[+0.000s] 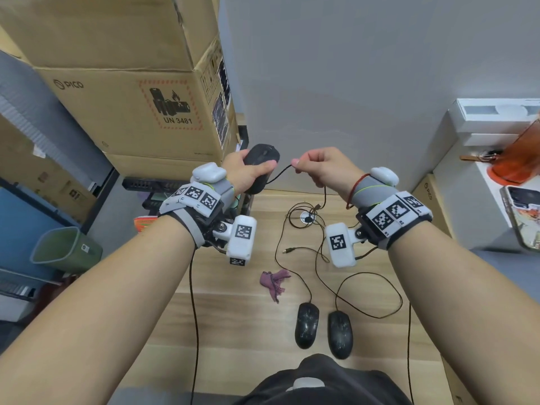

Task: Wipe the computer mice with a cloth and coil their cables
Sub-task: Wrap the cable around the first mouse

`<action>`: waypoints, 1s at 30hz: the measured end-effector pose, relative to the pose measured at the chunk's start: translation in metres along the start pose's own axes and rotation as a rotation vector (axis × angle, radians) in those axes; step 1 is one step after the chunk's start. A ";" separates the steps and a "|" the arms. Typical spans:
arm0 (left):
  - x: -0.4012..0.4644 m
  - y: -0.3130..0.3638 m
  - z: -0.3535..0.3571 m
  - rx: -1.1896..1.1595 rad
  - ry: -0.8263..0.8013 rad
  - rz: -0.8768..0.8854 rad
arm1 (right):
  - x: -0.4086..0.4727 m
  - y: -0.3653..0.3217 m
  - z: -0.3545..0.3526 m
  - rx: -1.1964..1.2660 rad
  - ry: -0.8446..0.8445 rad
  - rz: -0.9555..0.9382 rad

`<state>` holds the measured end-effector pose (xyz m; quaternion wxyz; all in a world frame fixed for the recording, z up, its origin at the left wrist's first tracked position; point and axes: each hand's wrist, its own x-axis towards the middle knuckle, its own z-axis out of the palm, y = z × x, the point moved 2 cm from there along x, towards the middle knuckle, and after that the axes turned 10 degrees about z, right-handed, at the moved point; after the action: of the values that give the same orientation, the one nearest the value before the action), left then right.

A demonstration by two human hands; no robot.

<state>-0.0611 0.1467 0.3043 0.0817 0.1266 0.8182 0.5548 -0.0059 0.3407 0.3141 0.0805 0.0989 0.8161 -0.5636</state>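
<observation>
My left hand (245, 172) grips a black mouse (261, 159), raised above the far end of the wooden desk (228, 325). My right hand (324, 168) pinches that mouse's thin black cable (282, 172) just beside it; the rest of the cable hangs down to the desk. Two more black mice lie side by side near the front edge, one on the left (306, 325) and one on the right (339, 334). Their cables (369, 296) sprawl in loose loops across the desk. A crumpled purple cloth (274, 283) lies on the desk between my forearms.
Stacked cardboard boxes (140, 106) stand at the far left, with a green bin (65, 249) on the floor below them. A grey wall (350, 83) backs the desk. White boxes (491, 121), an orange object (520, 162) and a phone (523, 217) sit at the right.
</observation>
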 end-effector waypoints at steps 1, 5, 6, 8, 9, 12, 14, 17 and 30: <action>-0.001 -0.001 -0.001 0.051 -0.015 0.016 | -0.002 -0.004 0.000 0.011 -0.019 -0.018; -0.004 -0.003 0.002 0.282 -0.120 0.074 | -0.003 -0.016 -0.001 0.008 -0.054 -0.068; -0.005 -0.004 0.004 0.293 -0.154 0.081 | -0.003 -0.017 -0.002 -0.005 -0.061 -0.077; -0.006 -0.004 0.010 0.294 -0.222 0.058 | -0.002 -0.019 -0.004 -0.028 -0.062 -0.093; -0.007 -0.003 0.011 0.289 -0.251 0.051 | -0.002 -0.020 -0.004 -0.044 -0.059 -0.103; -0.010 0.001 0.012 0.253 -0.333 0.070 | -0.002 -0.024 -0.005 -0.119 -0.056 -0.140; -0.013 0.003 0.011 0.247 -0.350 0.091 | -0.002 -0.025 -0.004 -0.150 -0.083 -0.156; -0.015 0.006 0.009 0.300 -0.338 0.093 | 0.001 -0.025 -0.002 -0.189 -0.112 -0.166; -0.027 0.030 0.005 0.012 -0.385 0.283 | 0.006 0.004 -0.008 0.161 -0.288 0.088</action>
<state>-0.0309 0.1539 0.3296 0.1570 0.3439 0.7649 0.5216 -0.0110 0.3498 0.3116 0.2131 0.0588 0.7432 -0.6315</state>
